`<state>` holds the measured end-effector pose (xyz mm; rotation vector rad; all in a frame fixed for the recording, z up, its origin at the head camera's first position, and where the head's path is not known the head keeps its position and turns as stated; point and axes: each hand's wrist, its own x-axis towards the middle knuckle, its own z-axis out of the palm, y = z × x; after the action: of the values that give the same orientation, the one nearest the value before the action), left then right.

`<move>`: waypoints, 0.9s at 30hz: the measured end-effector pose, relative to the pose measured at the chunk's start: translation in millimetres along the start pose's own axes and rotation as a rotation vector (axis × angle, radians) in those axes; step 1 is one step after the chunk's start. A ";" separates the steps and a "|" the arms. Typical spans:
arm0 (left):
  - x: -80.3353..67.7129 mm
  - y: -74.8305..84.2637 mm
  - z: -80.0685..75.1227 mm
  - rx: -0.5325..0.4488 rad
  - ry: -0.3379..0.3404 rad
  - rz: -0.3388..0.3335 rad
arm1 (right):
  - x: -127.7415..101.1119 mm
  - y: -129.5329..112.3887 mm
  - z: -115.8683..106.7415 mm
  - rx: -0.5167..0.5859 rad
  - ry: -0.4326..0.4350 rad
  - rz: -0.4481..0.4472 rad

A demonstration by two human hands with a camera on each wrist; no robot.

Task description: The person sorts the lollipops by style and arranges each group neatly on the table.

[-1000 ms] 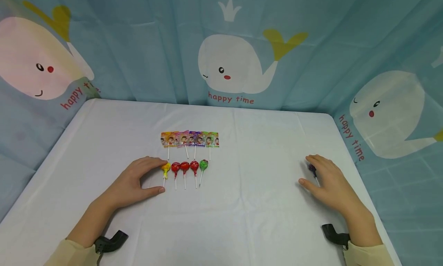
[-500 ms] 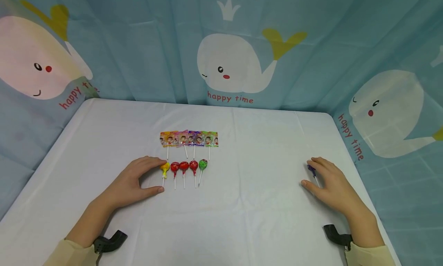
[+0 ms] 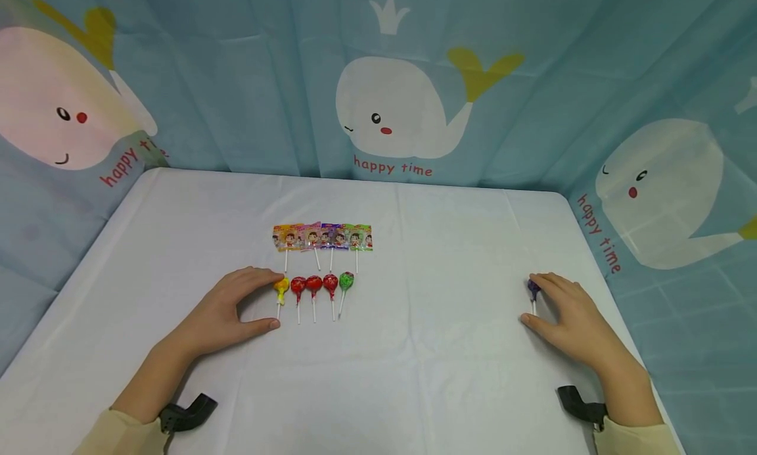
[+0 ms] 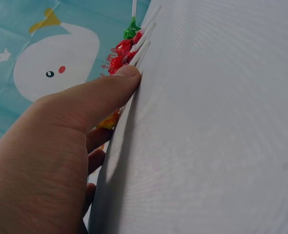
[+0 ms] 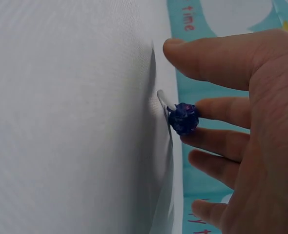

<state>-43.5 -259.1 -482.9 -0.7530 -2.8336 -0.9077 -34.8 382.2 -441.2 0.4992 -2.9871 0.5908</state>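
A blue curtain (image 3: 248,80) printed with white whales is hanging around three sides of a table (image 3: 449,244) that is wearing a white cloth. On the cloth, two short rows are lying toward the left of centre: a far row of flat, picture-wrapped lollipops (image 3: 322,237), and just in front of it a near row of five round ones (image 3: 313,286), yellow, three red and green, sticks pointing toward the person. A single purple lollipop (image 3: 534,287) is lying well apart from them, near the right edge.

The left hand (image 3: 227,310) is resting flat on the cloth, fingers loosely extended and gripping nothing, its fingertips touching the yellow lollipop (image 3: 282,287) at the left end of the near row.

The right hand (image 3: 570,317) is reaching around the purple lollipop: the wrist view is showing a fingertip touching its head while the thumb is standing clear, so the fingers are half open and not yet pinching.

Judging by this layout, the arranging is looking nearly finished, with the purple one seemingly the last piece waiting to join the near row.
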 end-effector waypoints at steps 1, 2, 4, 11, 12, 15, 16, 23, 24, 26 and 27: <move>-0.1 -0.4 0.2 -0.001 0.001 0.001 | -0.3 0.3 -0.3 0.000 -0.003 0.002; -0.2 -0.7 0.4 -0.002 0.001 0.002 | -0.6 0.6 -0.4 -0.003 -0.004 0.003; -0.5 -1.5 0.9 -0.001 0.002 0.002 | -0.9 1.3 -0.3 -0.004 -0.001 0.002; -0.3 -1.4 1.0 0.001 0.002 0.002 | -0.8 3.6 0.7 0.000 0.012 0.001; -0.2 -1.1 0.7 0.001 0.001 0.001 | -0.6 3.7 0.6 0.002 0.010 0.003; -0.3 -0.2 0.1 0.000 -0.001 -0.001 | 0.4 3.9 -0.1 0.009 0.000 0.016; -0.3 0.2 0.0 0.001 -0.002 -0.001 | 0.6 3.9 -0.4 0.009 -0.003 0.021; 0.1 0.6 -0.3 0.005 0.005 0.015 | 0.7 4.5 -0.7 0.012 -0.018 0.043; -0.1 0.5 -0.2 0.004 0.006 0.018 | 0.7 4.4 -0.7 0.014 -0.019 0.043; -0.3 0.5 -0.1 0.002 0.006 0.018 | 0.6 4.3 -0.8 0.018 -0.022 0.044; -0.4 0.5 0.0 0.001 0.006 0.017 | 0.6 4.3 -0.8 0.018 -0.023 0.045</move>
<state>-42.8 -258.9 -482.7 -0.7716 -2.8179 -0.9040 -36.8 386.0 -441.8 0.4444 -3.0246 0.6197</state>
